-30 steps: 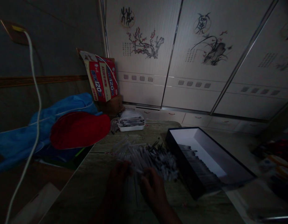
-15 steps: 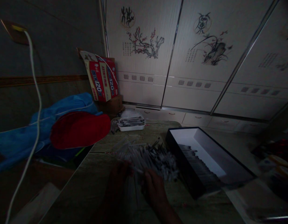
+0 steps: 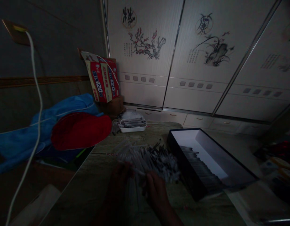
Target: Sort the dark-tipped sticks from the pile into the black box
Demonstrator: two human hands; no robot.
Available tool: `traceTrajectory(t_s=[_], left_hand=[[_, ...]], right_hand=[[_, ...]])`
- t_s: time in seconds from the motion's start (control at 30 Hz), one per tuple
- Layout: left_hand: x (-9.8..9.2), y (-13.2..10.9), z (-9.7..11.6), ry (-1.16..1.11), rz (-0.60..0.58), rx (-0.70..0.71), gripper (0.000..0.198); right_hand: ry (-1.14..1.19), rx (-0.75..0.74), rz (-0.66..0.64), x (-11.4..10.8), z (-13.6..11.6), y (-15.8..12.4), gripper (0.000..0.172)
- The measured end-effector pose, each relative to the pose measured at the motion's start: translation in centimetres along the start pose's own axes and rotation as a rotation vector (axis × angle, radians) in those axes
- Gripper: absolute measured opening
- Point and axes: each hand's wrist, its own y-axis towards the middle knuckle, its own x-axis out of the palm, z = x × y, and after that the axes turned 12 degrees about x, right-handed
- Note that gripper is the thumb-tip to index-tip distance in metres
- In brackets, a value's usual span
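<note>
In dim light, my left hand (image 3: 121, 175) and my right hand (image 3: 155, 186) are close together over the near part of the table (image 3: 88, 191). A thin pale stick-like piece (image 3: 138, 171) runs between them, its ends pinched in the fingers of both hands. Just beyond my hands spreads a loose pile of thin clear and black pieces (image 3: 159, 160). To the right, a black box with a white inside (image 3: 213, 150) holds a row of similar dark slim pieces (image 3: 198, 166).
A white tray (image 3: 133, 128) of slim pieces stands at the table's far edge. Left lie a red cloth item (image 3: 81, 131) and a blue one (image 3: 65, 108). A white cable (image 3: 39, 110) hangs at the left, and a red carton (image 3: 103, 80) stands behind.
</note>
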Motion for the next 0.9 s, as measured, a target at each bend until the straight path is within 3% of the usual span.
traceTrajectory(t_s=[0.23,0.6,0.77,0.9], left_hand=[[-0.1,0.1,0.2,-0.008,0.034,-0.019,0.048],[-0.5,0.3,0.5,0.061,0.070,0.006,0.046],[-2.1,0.9,1.1,0.118,0.182,0.079,0.035],[-3.0,1.2,0.6,0.119,0.309,0.043,0.039]], right_hand=[[0.063,-0.010,0.030,0.2,0.3,0.1,0.027],[-0.090,-0.048,0.064,-0.6,0.1,0.2,0.030],[-0.211,-0.097,0.224,-2.8,-0.6,0.8,0.026],[-0.186,-0.065,0.416,-5.0,-0.2,1.8,0.029]])
